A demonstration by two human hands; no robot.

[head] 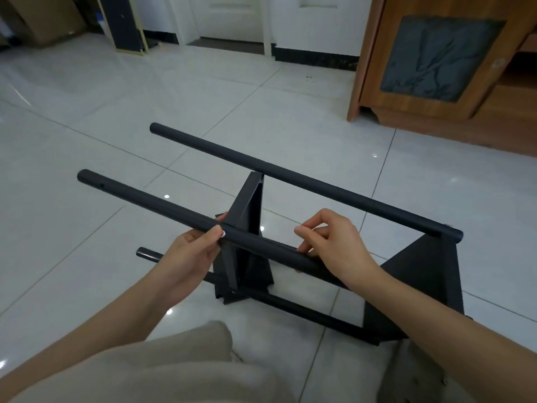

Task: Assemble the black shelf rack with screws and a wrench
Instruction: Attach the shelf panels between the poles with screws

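The black shelf rack lies on its side on the tiled floor, with two shelf panels, one in the middle (247, 205) and one at the right (421, 274). A near black pole (139, 199) and a far black pole (290, 173) run across the top. My left hand (191, 251) grips the near pole from below, and its thumb presses a silver screw (224, 234) against the pole beside the middle panel. My right hand (334, 242) rests over the same pole further right, fingers curled on it. No wrench is visible.
A wooden cabinet (436, 68) with a dark door panel stands at the back right. A dark board (122, 21) leans on the far wall near white doors. A lower pole end (142, 253) sticks out left. My beige-clad knee (162, 370) fills the foreground.
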